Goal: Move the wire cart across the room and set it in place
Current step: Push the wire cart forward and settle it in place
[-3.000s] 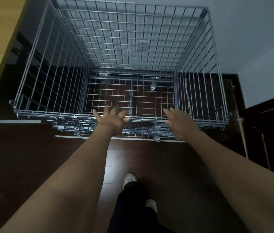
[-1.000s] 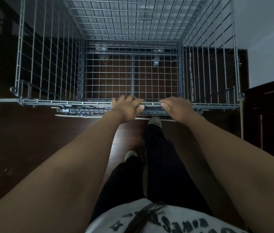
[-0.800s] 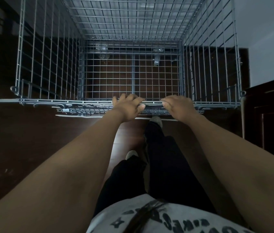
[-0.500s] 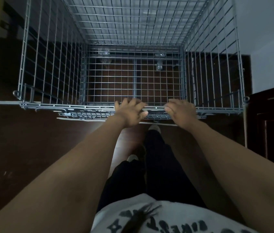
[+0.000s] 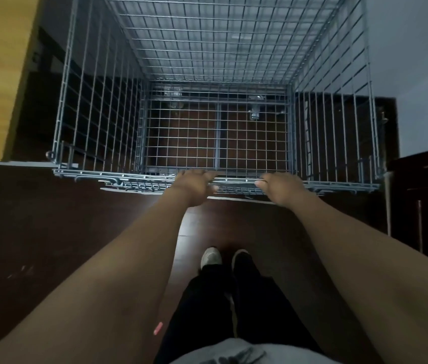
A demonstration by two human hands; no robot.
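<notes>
Head view: both hands, left hand (image 5: pixel 193 186) and right hand (image 5: pixel 283 187), grip curled around the wire cart (image 5: pixel 215 101) near rail, cart stretching straight ahead.

A single wide-angle view from the person's head looks steeply down and forward along both outstretched arms. The cart (image 5: pixel 215 122) fills the upper frame close ahead, seen from above through its open top. The floor (image 5: pixel 50 232) and shoes (image 5: pixel 223 258) lie directly below.
</notes>
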